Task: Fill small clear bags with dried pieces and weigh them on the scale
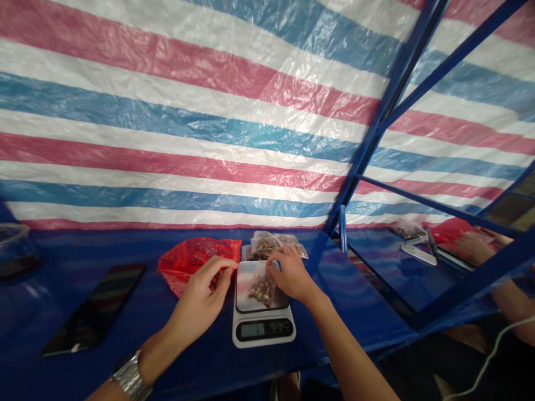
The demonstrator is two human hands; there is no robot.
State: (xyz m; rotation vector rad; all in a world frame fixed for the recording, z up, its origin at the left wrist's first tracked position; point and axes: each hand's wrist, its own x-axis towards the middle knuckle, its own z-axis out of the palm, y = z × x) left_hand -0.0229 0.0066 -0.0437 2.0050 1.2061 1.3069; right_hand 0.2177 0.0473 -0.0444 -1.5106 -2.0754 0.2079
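A digital kitchen scale (264,329) stands on the blue table, its display lit. On its pan lies a small clear plastic bag (262,287) with brownish bits inside. My right hand (291,273) reaches in from the right, thumb and finger closed at the bag's upper edge. Thumb and forefinger of my left hand (208,292) are pinched together at the scale's left edge; what is between them, if anything, I cannot make out. Close behind that hand sits a crumpled red plastic bag (184,262). Several filled clear bags (278,244) lie behind the scale.
A black phone (98,309) lies left on the blue table (167,356), with a clear round container (17,250) beyond it. Blue metal bars (368,128) rise at right. Past them are another person's hand (474,248), another scale (419,250) and a red bag (451,229).
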